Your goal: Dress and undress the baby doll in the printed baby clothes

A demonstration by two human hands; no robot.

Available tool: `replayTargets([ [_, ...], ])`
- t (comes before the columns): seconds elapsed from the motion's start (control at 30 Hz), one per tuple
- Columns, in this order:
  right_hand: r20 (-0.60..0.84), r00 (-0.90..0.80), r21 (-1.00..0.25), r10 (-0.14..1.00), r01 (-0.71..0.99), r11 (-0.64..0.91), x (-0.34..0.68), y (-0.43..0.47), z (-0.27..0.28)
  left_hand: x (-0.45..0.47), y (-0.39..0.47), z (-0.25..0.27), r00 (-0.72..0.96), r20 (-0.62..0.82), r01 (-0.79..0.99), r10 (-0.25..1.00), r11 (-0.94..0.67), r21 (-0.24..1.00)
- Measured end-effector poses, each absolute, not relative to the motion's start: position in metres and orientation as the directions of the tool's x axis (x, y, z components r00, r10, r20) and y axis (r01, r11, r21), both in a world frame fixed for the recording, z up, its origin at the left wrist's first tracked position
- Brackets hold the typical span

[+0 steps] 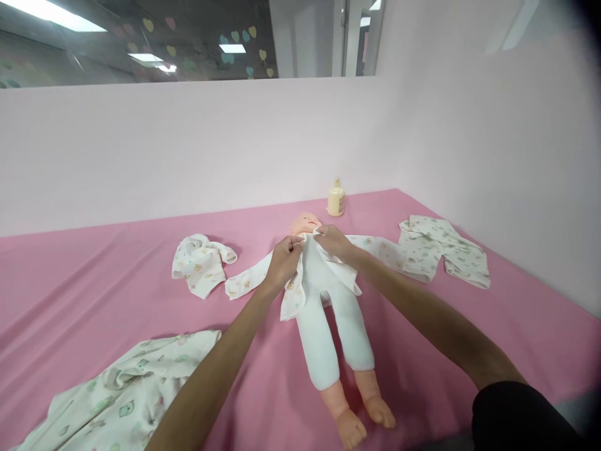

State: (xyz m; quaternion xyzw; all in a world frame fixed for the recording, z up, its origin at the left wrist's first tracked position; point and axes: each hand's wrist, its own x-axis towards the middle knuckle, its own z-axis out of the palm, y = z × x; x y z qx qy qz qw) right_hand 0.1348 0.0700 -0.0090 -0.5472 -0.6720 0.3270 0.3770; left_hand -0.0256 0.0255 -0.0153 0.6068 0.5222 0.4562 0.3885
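A baby doll (313, 275) with a white cloth body lies on its back, feet toward me. It wears a white patterned baby shirt (293, 297) that hangs open down the front, sleeves spread to both sides. My left hand (285, 258) pinches one front edge of the shirt near the doll's neck. Opposite it, my right hand (334, 243) is closed on the other edge at the collar. The doll's head is partly visible just beyond my hands. Its bare feet (351, 429) point to the front edge.
Pink sheeting (263, 363) covers the table. A crumpled patterned garment (201, 263) lies left of the doll, small patterned pants (441, 247) lie to the right, and a patterned cloth (136, 382) is at the front left. A pump bottle (336, 199) stands near the wall.
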Motion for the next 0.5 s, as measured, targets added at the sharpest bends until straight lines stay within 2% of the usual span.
replayTargets([
  [0.33,0.087,-0.101,-0.783,0.991,0.608,0.13,0.16,0.068,-0.006,-0.025,0.027,-0.017,0.052,0.124,0.326,0.991,-0.135,0.936],
  [0.5,0.027,0.009,-0.721,1.0,0.693,0.013,0.19,0.086,-0.007,-0.035,0.035,-0.019,0.117,0.077,0.375,0.99,-0.116,0.92],
])
